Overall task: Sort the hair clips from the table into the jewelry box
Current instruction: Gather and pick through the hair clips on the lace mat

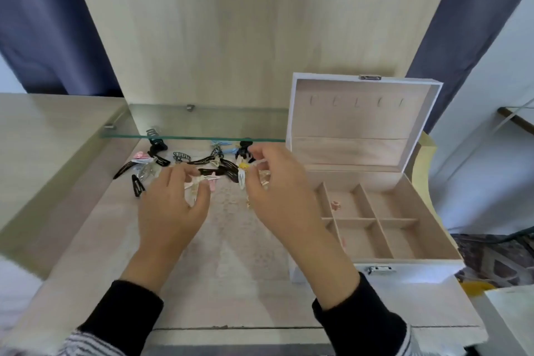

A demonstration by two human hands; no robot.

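both hands hover over the table (231,269). left hand (170,208) pinches a pale clip (199,180); right hand (277,182) pinches a yellow-topped clip (242,173). loose clips (185,157) lie at 11 o'clock, the open box (375,240) at 3 o'clock, one pink clip (335,205) inside.

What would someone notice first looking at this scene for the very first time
The two hands in the middle draw the eye: the left hand pinches a pale clip, and the right hand holds a white comb clip with a yellow top. Behind them, a jumble of mostly black hair clips lies on the table under a glass shelf. To the right stands the open jewelry box, its compartments nearly bare except a small pink clip.
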